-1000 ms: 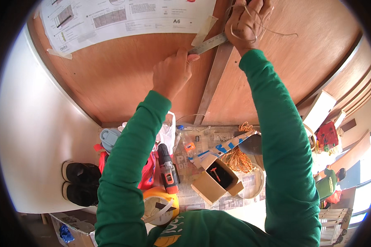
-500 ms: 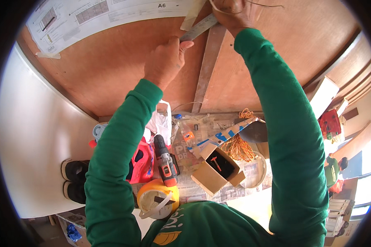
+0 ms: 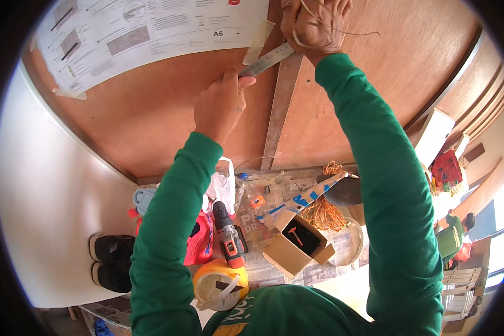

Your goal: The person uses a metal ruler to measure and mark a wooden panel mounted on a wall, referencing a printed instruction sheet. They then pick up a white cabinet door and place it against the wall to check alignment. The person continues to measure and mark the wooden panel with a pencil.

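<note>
Both my arms, in green sleeves, reach up to a brown wooden panel. My left hand is closed round the near end of a flat metal ruler, its thumb along the edge. The ruler slants up to the right, over a dark upright strip on the panel. Its far end vanishes under my right hand, which is bent over it with fingers partly cut off by the top edge. A thin pale cord loops across the back of that hand, one loose end trailing right.
A printed sheet is taped to the panel. Below, newspaper holds a cordless drill, an open cardboard box with a small red hammer inside, orange twine, a bottle and a yellow tape roll. Another person is far right.
The whole view has tilted upward, so panel, sheet and floor things sit lower in the picture. More of my right hand shows. The left hand stays on the ruler.
</note>
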`<state>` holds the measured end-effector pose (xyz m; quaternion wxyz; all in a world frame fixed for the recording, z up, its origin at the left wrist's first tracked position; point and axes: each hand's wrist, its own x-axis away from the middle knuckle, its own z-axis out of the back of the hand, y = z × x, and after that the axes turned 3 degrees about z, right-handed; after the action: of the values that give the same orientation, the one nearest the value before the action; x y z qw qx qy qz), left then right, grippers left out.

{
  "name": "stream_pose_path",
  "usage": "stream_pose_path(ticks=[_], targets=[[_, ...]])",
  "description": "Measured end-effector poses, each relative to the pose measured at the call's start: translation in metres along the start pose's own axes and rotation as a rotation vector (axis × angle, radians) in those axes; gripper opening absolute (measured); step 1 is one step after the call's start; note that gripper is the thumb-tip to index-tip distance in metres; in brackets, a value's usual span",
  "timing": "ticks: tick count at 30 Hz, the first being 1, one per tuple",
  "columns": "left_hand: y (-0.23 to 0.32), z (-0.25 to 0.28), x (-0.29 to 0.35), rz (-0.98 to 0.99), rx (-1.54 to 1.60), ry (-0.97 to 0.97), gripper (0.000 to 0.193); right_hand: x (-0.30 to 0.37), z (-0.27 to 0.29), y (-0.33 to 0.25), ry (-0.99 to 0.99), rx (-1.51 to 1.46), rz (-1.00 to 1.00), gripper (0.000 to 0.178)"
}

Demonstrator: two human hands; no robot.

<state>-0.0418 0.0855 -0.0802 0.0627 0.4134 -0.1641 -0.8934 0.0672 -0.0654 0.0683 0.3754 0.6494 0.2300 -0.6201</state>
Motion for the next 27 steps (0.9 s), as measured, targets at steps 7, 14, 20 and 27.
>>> stream_pose_path(ticks=[7, 14, 20, 27], targets=[[0.009, 0.0, 0.009, 0.074, -0.099, 0.017, 0.032, 0.005, 0.001, -0.009, -0.114, -0.058, -0.008, 0.063], [0.019, -0.025, 0.02, 0.1, 0.028, -0.017, 0.043, 0.001, 0.007, -0.016, -0.158, -0.068, 0.005, 0.062], [0.025, 0.007, 0.009, 0.129, 0.085, -0.247, 0.044, 0.001, 0.009, -0.022, -0.13, -0.047, -0.012, 0.061], [-0.002, 0.04, -0.004, 0.092, -0.029, -0.122, 0.05, 0.005, 0.022, 0.002, 0.011, -0.053, 0.061, 0.059]])
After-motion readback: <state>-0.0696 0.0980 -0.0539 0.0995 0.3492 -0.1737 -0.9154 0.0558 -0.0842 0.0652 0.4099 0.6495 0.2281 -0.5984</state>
